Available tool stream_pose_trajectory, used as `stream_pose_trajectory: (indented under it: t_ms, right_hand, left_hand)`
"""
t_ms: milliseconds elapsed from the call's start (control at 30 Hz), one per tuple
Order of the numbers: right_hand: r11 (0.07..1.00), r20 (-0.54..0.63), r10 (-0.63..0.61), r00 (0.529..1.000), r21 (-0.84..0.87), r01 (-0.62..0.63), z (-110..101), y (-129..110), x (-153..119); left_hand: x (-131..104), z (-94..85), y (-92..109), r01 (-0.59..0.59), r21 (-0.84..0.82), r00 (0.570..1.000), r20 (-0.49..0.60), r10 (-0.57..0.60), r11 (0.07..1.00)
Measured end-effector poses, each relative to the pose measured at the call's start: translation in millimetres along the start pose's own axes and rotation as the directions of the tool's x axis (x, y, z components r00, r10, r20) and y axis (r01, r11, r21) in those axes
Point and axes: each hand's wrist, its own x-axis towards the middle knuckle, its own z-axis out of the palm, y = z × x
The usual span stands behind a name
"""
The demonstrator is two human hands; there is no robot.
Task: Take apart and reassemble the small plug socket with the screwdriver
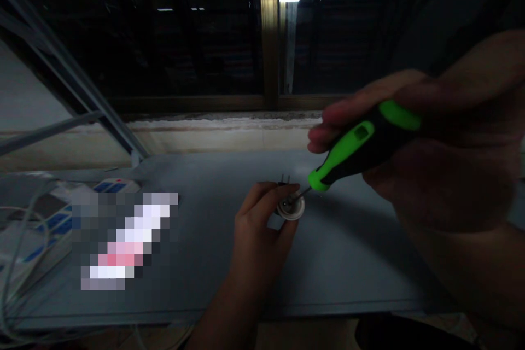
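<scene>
My left hand point(259, 216) grips a small white plug-in lamp socket point(301, 213) just above the table, thumb below its round rim and fingers over the top. Two metal pins stick up behind it. From the right, my right hand point(435, 147) holds a screwdriver point(353, 145) with a green and black handle, fingers along the far side and palm behind the handle's end. The thin shaft slants down to the left into the socket's open mouth. What the tip touches inside is too dark and small to make out.
The grey table point(205, 279) runs along a dark window point(184, 38). At the left lie white power strips point(61, 224) with blue outlets and tangled cables point(6, 279). Near them is a blurred-out pale item point(131, 240). A grey metal frame point(82, 76) slants up at the left.
</scene>
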Motion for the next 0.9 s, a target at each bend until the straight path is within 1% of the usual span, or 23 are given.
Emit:
stream_pose_trajectory:
  t_ms: [67, 133, 167, 233, 300, 367, 433, 467, 500, 533, 600, 633, 667, 700, 767, 833, 867, 900]
  right_hand:
    - [0.993, -0.082, -0.070, 0.994, -0.101, 0.062, -2, 5, -3]
    - [0.984, -0.155, -0.070, 0.985, -0.172, 0.043, -2, 7, -4]
    - [0.984, -0.177, -0.052, 0.983, -0.176, 0.021, -1, 6, -3]
    - [0.991, -0.184, -0.023, 0.983, -0.136, -0.003, 1, 0, 1]
    - [0.996, -0.132, 0.031, 0.991, -0.074, -0.042, 2, -6, 4]
    - [0.996, -0.023, 0.088, 0.996, -0.017, -0.088, 1, -9, 5]
    - [0.999, 0.054, 0.035, 0.998, 0.015, -0.036, 0, -6, 3]
    - [1.000, 0.043, -0.017, 0.999, 0.004, 0.017, 0, -3, 2]
    - [0.998, 0.004, -0.059, 0.998, -0.029, 0.059, 0, 0, 0]
    - [0.995, -0.058, -0.066, 0.996, -0.079, 0.061, 1, 2, -1]
    - [0.988, -0.181, -0.051, 0.982, -0.154, 0.023, 2, 5, -2]
    - [0.988, -0.209, -0.051, 0.977, -0.156, 0.018, 3, 5, -1]
    - [0.991, -0.197, -0.050, 0.979, -0.130, 0.024, 3, 4, -1]
    - [0.996, -0.153, -0.041, 0.987, -0.084, 0.028, 2, 2, 0]
    - [1.000, -0.025, -0.010, 1.000, 0.017, 0.011, 2, 0, 1]
    - [0.999, 0.075, 0.017, 0.997, 0.050, -0.020, 1, 0, 0]
    - [0.999, 0.082, 0.010, 0.997, 0.033, -0.012, 2, 1, -1]
    - [1.000, 0.055, -0.016, 0.998, -0.002, 0.016, 3, 2, -1]
  left_hand:
    - [0, 0.1, 0, -0.004, -0.006, 1.000, -0.003, 0.004, 1.000]
    - [0, 0.0, 0, -0.002, -0.010, 1.000, -0.004, 0.002, 1.000]
    - [0, -0.1, -1, 0.002, -0.008, 1.000, -0.006, -0.002, 1.000]
    - [0, -0.1, -1, 0.009, -0.001, 1.000, -0.016, -0.009, 1.000]
    - [0, 0.0, -2, 0.012, 0.004, 1.000, -0.027, -0.012, 1.000]
    - [0, 0.2, -3, 0.005, 0.003, 0.999, -0.036, -0.004, 1.000]
    - [0, 0.3, -3, -0.001, 0.007, 1.000, -0.031, 0.002, 1.000]
    - [0, 0.3, -3, -0.003, 0.007, 1.000, -0.028, 0.003, 1.000]
    - [1, 0.3, -3, -0.004, 0.007, 1.000, -0.027, 0.004, 1.000]
    - [1, 0.2, -2, -0.006, 0.006, 1.000, -0.026, 0.006, 1.000]
    - [1, 0.0, -2, -0.012, 0.003, 1.000, -0.029, 0.012, 1.000]
    - [0, -0.1, -2, -0.009, 0.003, 1.000, -0.030, 0.010, 1.000]
    - [0, -0.1, -3, -0.005, 0.003, 1.000, -0.029, 0.005, 1.000]
    - [0, -0.1, -3, 0.000, 0.003, 1.000, -0.028, 0.000, 1.000]
    - [-1, 0.0, -4, 0.010, 0.003, 1.000, -0.019, -0.010, 1.000]
    - [-1, 0.2, -5, 0.011, 0.005, 1.000, -0.006, -0.011, 1.000]
    - [-1, 0.4, -4, 0.011, 0.005, 1.000, 0.001, -0.011, 1.000]
    - [-1, 0.5, -4, 0.013, 0.004, 1.000, 0.005, -0.013, 1.000]
